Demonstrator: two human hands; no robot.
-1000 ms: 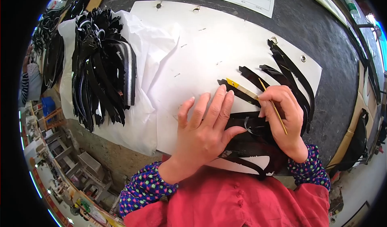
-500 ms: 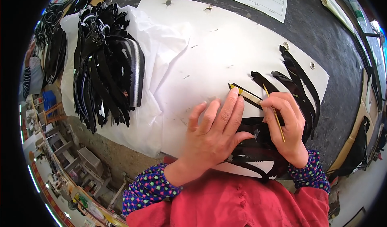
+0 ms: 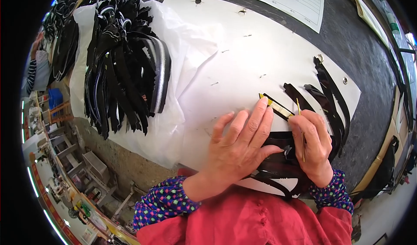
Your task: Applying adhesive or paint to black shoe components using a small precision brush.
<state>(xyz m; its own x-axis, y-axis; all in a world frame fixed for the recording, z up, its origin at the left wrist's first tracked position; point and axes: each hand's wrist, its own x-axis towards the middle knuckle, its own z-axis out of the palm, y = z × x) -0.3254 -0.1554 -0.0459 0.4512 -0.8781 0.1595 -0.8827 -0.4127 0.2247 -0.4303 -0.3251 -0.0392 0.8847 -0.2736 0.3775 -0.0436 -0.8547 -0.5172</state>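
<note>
On white paper sheet (image 3: pixel 243 66) over table: left hand (image 3: pixel 239 147) flat, fingers spread, pinning shiny black leather strap piece (image 3: pixel 278 158); right hand (image 3: pixel 313 146) fingers pinching thin yellow stick (image 3: pixel 300 127). Few black strips (image 3: pixel 330 93) laid beside; big black strap pile (image 3: pixel 124 62) untouched, most left.

Black strips (image 3: pixel 325 93) on a white sheet (image 3: pixel 243 62); the stick (image 3: pixel 300 127) looks yellowish.
</note>
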